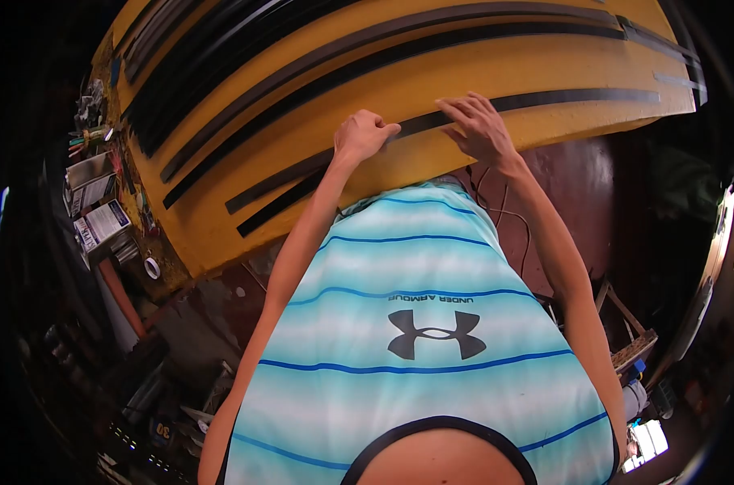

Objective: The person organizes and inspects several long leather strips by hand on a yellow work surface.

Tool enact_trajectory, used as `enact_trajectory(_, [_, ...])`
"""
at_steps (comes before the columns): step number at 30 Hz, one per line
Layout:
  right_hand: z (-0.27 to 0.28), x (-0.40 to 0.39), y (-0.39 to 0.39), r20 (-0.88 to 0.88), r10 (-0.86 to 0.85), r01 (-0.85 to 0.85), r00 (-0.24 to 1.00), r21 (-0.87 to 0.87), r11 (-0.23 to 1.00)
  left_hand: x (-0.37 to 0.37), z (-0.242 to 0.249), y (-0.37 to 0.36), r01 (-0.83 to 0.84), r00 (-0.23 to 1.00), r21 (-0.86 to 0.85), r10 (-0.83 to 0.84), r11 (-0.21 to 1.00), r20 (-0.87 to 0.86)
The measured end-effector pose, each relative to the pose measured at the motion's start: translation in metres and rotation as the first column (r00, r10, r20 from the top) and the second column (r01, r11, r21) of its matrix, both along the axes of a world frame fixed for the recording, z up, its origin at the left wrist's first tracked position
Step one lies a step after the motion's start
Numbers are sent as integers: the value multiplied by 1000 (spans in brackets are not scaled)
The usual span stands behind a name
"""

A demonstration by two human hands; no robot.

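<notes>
On a yellow table [577,61] lie several long dark strips. The nearest long strip [573,98] runs crosswise beneath both hands, with a short black strip [280,204] beside its left end. My left hand [365,136] is over the near strip, its fingers curled together and the thumb pointing right; whatever is between the fingers is too small to make out. To its right, my right hand [480,128] hovers over the same strip with its fingers apart and nothing visible in them.
More dark strips [383,55] fill the far side of the table. Cans [104,224], a tape roll [152,268] and small tools crowd its left edge. A cable [527,234] hangs over the reddish floor, and a wooden frame [632,343] stands at the right.
</notes>
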State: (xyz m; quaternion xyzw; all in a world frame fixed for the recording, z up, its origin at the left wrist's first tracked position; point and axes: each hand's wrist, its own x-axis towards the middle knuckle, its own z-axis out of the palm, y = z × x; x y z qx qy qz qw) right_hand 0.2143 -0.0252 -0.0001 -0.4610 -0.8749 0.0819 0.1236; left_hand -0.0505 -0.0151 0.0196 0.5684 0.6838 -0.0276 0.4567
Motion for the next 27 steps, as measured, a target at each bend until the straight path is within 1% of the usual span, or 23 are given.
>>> enact_trajectory(1, [7, -22, 2, -61, 147, -149, 987, -32, 988, 1, 3, 0, 3, 1000, 4, -3, 1000, 1])
enact_trajectory(2, [8, -36, 4, -62, 146, -148, 987, -30, 988, 0, 6, -1, 6, 1000, 6, -6, 1000, 2])
enact_trajectory(4, [7, -55, 8, -99, 249, -260, 963, -109, 960, -1, 7, -1, 2, 1000, 11, -2, 1000, -1])
enact_trajectory(7, [2, -53, 14, -80, 288, -297, 954, -134, 945, -1, 7, -1, -16, 1000, 9, 16, 1000, -2])
enact_trajectory(8, [0, -51, 15, -80, 293, -301, 953, -135, 944, -1, 7, -1, -21, 1000, -2, 21, 1000, 9])
enact_trajectory(10, [-1, -45, 17, -38, 322, -323, 946, -28, 946, 0, 6, -2, -30, 999, -13, 30, 999, 21])
enact_trajectory(14, [-2, -36, 23, 30, 322, -322, 946, -11, 947, -1, 11, -3, -29, 998, -8, 29, 1000, 57])
enact_trajectory(15, [-4, -35, 23, 39, 334, -335, 942, 26, 942, 1, 13, -3, -38, 997, 2, 37, 999, 61])
enact_trajectory(16, [-5, -33, 23, 48, 344, -347, 938, 61, 936, 1, 12, -3, -13, 999, 5, 13, 1000, 51])
enact_trajectory(17, [-5, -29, 23, 60, 331, -335, 942, 54, 941, 1, 11, -2, 1, 998, 3, -1, 1000, 64])
enact_trajectory(19, [-6, -24, 26, 88, 329, -334, 940, 40, 942, -2, 13, -1, 2, 1000, -30, -2, 1000, 25])
enact_trajectory(24, [-4, 3, 31, 88, 296, -297, 951, -4, 955, -4, 12, -2, 14, 999, -38, -12, 999, 45])
enact_trajectory(26, [-8, 16, 32, 62, 266, -269, 962, 66, 961, -2, 15, -4, -32, 998, -34, 34, 999, 49])
enact_trajectory(27, [-8, 22, 33, 70, 252, -257, 965, 64, 964, -3, 13, -4, -18, 998, -34, 20, 999, 58])
